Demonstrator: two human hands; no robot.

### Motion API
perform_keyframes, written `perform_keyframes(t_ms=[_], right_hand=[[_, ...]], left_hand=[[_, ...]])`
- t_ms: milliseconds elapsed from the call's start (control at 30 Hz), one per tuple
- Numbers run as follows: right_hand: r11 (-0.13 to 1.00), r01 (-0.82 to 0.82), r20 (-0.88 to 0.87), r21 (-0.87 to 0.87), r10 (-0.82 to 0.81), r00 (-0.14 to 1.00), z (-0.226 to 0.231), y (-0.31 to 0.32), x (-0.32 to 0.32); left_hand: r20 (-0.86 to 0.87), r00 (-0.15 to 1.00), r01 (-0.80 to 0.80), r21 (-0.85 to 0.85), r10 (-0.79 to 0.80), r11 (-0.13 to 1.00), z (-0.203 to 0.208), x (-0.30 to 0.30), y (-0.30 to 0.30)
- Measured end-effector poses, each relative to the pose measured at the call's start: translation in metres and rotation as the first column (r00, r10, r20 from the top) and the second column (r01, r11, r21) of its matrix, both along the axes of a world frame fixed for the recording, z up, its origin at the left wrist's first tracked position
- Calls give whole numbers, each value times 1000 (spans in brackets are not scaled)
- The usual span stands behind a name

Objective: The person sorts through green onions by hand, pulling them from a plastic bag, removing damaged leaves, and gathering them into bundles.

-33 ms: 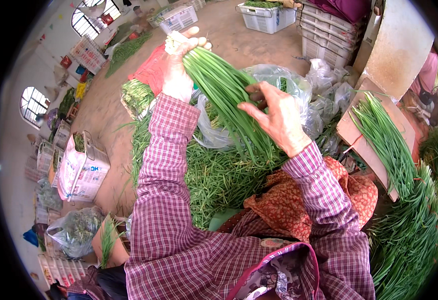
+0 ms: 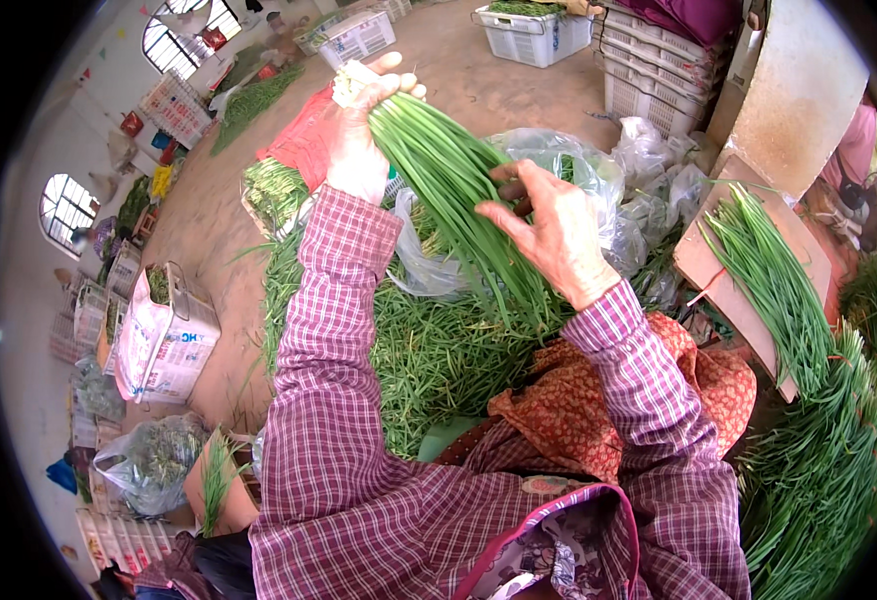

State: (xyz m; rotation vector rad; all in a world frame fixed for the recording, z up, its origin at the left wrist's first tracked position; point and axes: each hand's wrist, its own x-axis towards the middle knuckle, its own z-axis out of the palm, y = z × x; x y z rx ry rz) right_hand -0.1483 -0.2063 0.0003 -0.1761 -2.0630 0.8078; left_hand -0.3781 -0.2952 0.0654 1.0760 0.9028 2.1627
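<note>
A long bunch of green chives (image 2: 449,165) slants across the middle, with pale root ends at the upper left and leaf tips hanging toward the lower right. My left hand (image 2: 359,140) is closed around it near the pale ends. My right hand (image 2: 559,235) lies against the leaves farther down, its thumb and forefinger apart and touching their edge; the other fingers are partly hidden. Below both hands spreads a heap of loose green leaves (image 2: 439,350).
On the right, a tied chive bunch (image 2: 769,280) rests on a tilted board (image 2: 724,245), beside a big chive pile (image 2: 819,470). Clear plastic bags (image 2: 649,215) lie beyond my right hand. White crates (image 2: 534,38) stand at the back, a lined crate (image 2: 171,335) at left.
</note>
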Motion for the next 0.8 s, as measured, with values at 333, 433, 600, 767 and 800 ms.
perform_keyframes(t_ms=[333, 433, 600, 767, 800], right_hand=[[910, -202, 116, -363, 259, 959, 9, 39, 13], [1000, -9, 111, 4, 8, 994, 8, 44, 17], [984, 95, -117, 149, -77, 990, 5, 17, 31], [998, 29, 13, 56, -29, 999, -18, -3, 35], [997, 49, 68, 56, -53, 996, -21, -3, 34]], left_hand=[[-26, 999, -34, -142, 31, 989, -2, 10, 9], [25, 999, -20, -185, 25, 982, -1, 10, 12], [90, 996, 5, -184, 12, 983, 0, 8, 15], [60, 998, -20, -197, 32, 980, -1, 9, 17], [44, 998, -23, -196, 32, 980, 0, 10, 18]])
